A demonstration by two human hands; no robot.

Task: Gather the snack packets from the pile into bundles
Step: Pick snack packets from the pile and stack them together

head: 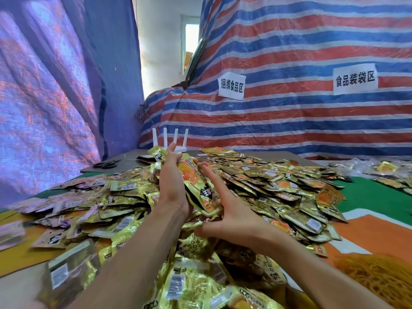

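And there it is: a bundle [194, 184] of gold snack packets is held upright above the middle of the pile [278, 186]. It is grasped by the left hand [172, 181], the fingers wrapped round its far side and one finger pointing up. The right hand [227, 212] is set against the bundle's right edge. Its fingers are spread and nearly straight, tips touching the packets, with nothing clasped.

The pile itself is spread wide. Loose gold and brown packets are heaped from the near edge to the far side of the table [133, 159], left and right of both forearms. On the right the packets are laid over a green, orange and white mat [367, 192]. On the near left a yellow-brown board [20, 259] is seen under them. A tangle of yellow strands [374, 279] is found at the near right corner.

At the far left of the grey tabletop, black scissors [107, 164] are left flat. Just behind the raised bundle, a white router [171, 141] with four upright antennas is seen.

The room is closed in by sheeting. A red, white and blue striped tarpaulin [289, 52] is hung across the far right, with two paper signs [231, 85] in Chinese characters stuck on it. A blue tarpaulin [55, 85] is draped on the left. Between them a pale wall and a bright window [191, 36] are glimpsed.
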